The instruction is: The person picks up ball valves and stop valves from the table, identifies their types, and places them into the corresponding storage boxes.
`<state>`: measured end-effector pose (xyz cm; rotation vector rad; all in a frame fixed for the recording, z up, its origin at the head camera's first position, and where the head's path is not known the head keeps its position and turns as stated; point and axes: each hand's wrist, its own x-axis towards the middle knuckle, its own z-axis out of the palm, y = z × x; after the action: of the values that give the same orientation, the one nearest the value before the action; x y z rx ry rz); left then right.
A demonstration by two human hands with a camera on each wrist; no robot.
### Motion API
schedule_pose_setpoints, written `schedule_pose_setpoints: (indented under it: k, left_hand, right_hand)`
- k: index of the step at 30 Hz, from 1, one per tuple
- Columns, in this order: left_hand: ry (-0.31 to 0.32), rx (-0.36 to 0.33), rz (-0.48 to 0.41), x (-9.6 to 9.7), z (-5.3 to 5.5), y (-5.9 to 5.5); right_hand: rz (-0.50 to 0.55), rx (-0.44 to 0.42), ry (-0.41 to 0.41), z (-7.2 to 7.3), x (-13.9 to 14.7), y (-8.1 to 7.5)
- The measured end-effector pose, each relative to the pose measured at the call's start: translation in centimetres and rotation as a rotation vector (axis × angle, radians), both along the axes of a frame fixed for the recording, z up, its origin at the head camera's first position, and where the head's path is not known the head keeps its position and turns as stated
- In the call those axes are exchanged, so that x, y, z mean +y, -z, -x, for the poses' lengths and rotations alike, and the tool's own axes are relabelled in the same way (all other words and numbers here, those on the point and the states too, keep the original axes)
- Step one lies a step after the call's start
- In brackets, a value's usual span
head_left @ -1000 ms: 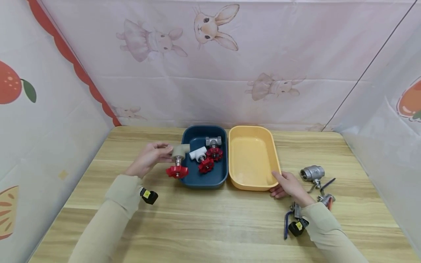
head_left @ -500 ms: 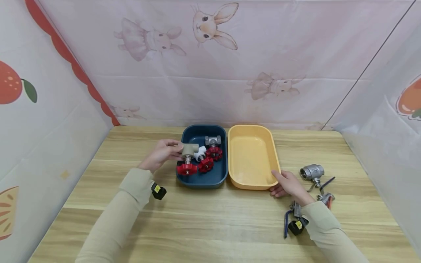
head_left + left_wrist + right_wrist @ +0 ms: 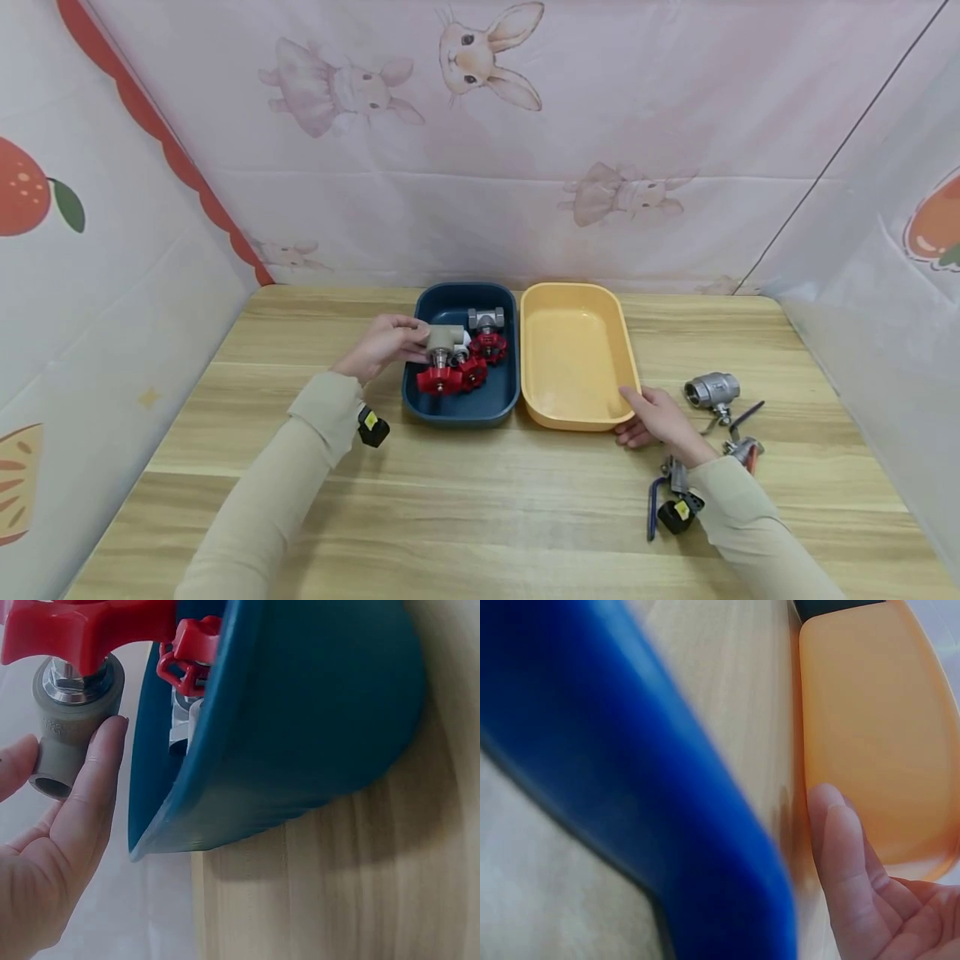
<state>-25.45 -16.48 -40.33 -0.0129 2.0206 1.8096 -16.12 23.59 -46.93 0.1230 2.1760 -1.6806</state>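
Note:
My left hand pinches a grey stop valve by its pipe-end body, over the left part of a blue bin. In the left wrist view the valve's red handwheel stands above the bin's rim. Inside the bin lie a white valve with a red handwheel, partly hidden by the held one, and a metal valve with a red handwheel. My right hand grips the near right corner of a yellow bin, thumb over the rim and fingers against the outside.
Right of the yellow bin lie a silver ball valve, another with a red part, and one with a blue lever, partly under my right wrist. A blurred blue lever fills much of the right wrist view. A printed cloth wall stands behind.
My left hand has carried the grey valve rightward, from the blue bin's left edge to over its inside, and it now overlaps the white valve. The right hand keeps its place.

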Motion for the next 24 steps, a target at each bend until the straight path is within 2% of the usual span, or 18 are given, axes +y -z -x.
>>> schedule_pose_setpoints:
  k: [5, 10, 24]
  left_hand:
    - [-0.011, 0.0, 0.013, 0.6, 0.9, -0.5]
    - [-0.049, 0.0, 0.016, 1.1, 1.8, -0.8]
    - [-0.122, 0.016, 0.017, 2.4, 4.3, -0.8]
  right_hand:
    - [-0.006, -0.001, 0.001, 0.0, 0.1, 0.0]
    - [0.006, -0.002, 0.003, 0.0, 0.0, 0.0]
    - [0.004, -0.005, 0.005, 0.0, -0.1, -0.1]
